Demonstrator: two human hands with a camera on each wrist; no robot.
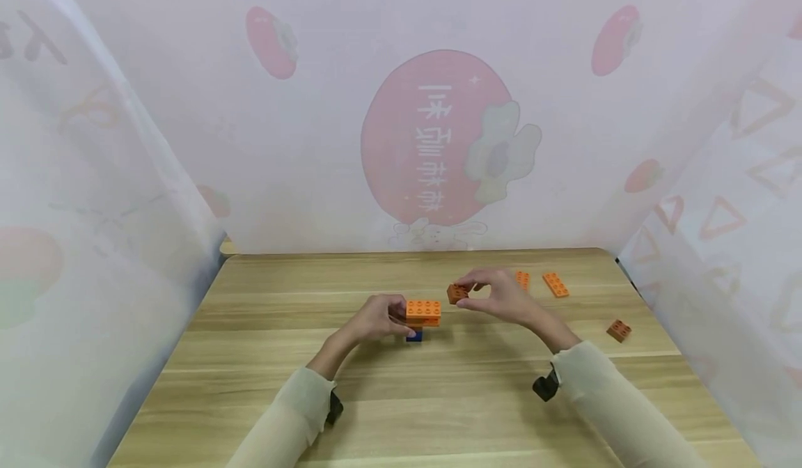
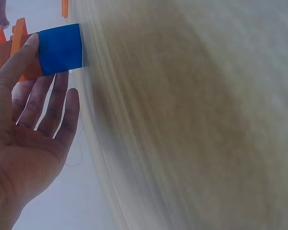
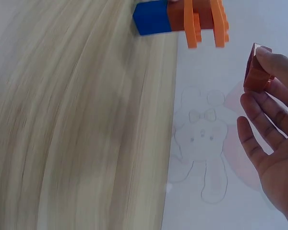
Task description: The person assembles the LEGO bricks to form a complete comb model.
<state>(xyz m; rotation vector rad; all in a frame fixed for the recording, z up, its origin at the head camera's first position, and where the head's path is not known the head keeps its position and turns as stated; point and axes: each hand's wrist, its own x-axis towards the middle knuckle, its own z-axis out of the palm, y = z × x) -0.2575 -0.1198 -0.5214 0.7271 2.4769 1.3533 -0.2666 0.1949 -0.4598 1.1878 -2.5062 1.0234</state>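
1. At 3 o'clock, the right hand (image 3: 282,160) reaches in from the edge, pinching a brown brick (image 3: 257,76) between thumb and fingers; the lower fingers point toward 10 o'clock.
2. That brick sits at 2 o'clock, tilted, its hollow side facing 9 o'clock, apart from the stack.
3. The brick stack (image 3: 181,19) lies near 1 o'clock: a blue brick (image 3: 152,18) at its 9 o'clock end, then brown and orange layers alternating, the orange plates (image 3: 220,21) jutting toward 6 o'clock.
4. Wood-grain worktop (image 3: 86,124) spreads across 9 o'clock.
5. Toward 4 o'clock, a pale sheet (image 3: 187,215) bears an upside-down rabbit drawing (image 3: 201,139).
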